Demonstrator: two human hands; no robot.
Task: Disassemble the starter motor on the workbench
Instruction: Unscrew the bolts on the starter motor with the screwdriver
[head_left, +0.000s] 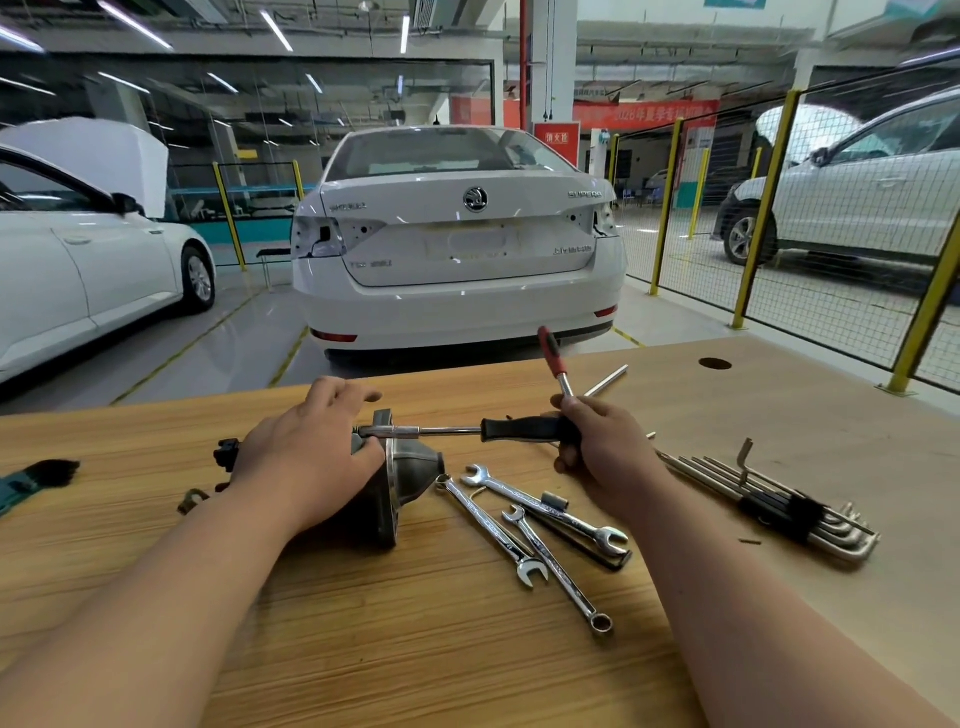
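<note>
The worktop (363, 649) is patterned with pale brown wood grain. The starter motor (410, 467) is seen in dull dark grey. A black handle is shown on the ratchet (519, 429), and a red one on the tool (550, 353) towards the far edge. The spanners (545, 512) are bright silver, as are the hex keys (717, 470), which are held in a black clip (784, 512).

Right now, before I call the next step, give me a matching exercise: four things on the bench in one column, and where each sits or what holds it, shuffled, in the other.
Things:
1 motor
2 black-handled tool
3 wrenches
4 hex keys

Places:
A bundled, far right on the bench
B gripped by the right hand
C held under the left hand
D loose between the forearms

Pairs: 1-C, 2-B, 3-D, 4-A.
</note>
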